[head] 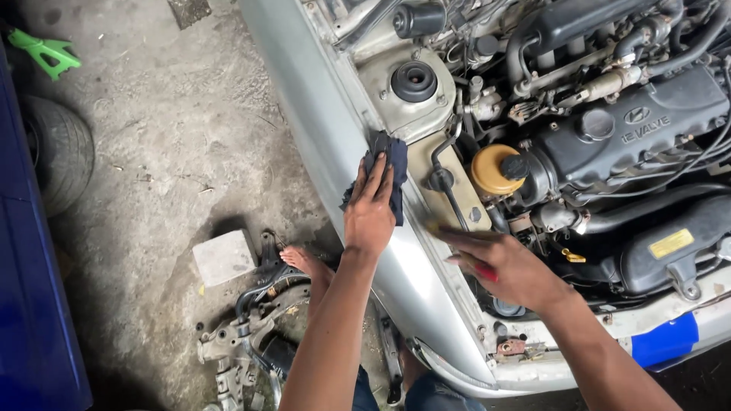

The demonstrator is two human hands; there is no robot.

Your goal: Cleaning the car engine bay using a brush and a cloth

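Note:
My left hand [369,209] presses a dark blue rag [391,164] flat against the top edge of a silver car fender [327,144], fingers spread over the cloth. My right hand [502,262] rests on the fender's inner lip by the open engine bay, fingers closed around a small red object [486,272] of which only a bit shows. Just beyond the rag sit the strut tower with its black cap [414,81] and a yellowish reservoir with a black cap [496,169].
The engine with its dark valve cover [640,125] fills the upper right. On the concrete floor lie a concrete block [223,257], loose suspension parts [244,335] and my bare foot [304,262]. A tyre [57,152] and blue vehicle body [27,304] stand left; a green stand [46,52] lies far left.

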